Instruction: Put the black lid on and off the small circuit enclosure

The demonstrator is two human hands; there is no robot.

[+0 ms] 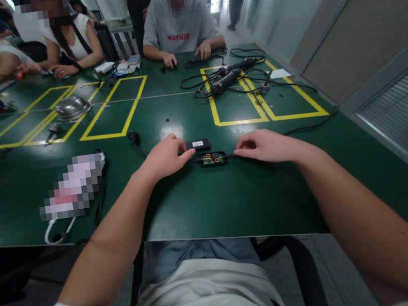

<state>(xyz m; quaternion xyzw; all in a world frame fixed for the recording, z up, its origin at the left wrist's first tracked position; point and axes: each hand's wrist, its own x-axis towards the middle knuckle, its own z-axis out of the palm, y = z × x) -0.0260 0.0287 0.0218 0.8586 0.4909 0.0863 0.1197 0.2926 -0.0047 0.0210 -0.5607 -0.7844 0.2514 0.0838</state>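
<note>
A small black case (213,159) lies open on the green table, its circuit board with orange ring-shaped parts facing up. Black power cable runs out of both its ends. My left hand (166,157) is closed over the cable on the left side, thumb towards the case; its other fingertips are partly hidden. On the right, my right hand (263,145) pinches the cable (231,156) close to the case's end. Just behind the case rests a ribbed black cover (198,144) with a white label. A black plug (133,137) lies beyond my left wrist.
A blurred-out item (75,183) with a white loop lies at left. Farther back are a metal bowl-shaped part (73,107), black corded tools (226,81) with tangled cables, and yellow tape outlines (103,136). A co-worker in a grey shirt (181,22) sits opposite; others sit at left.
</note>
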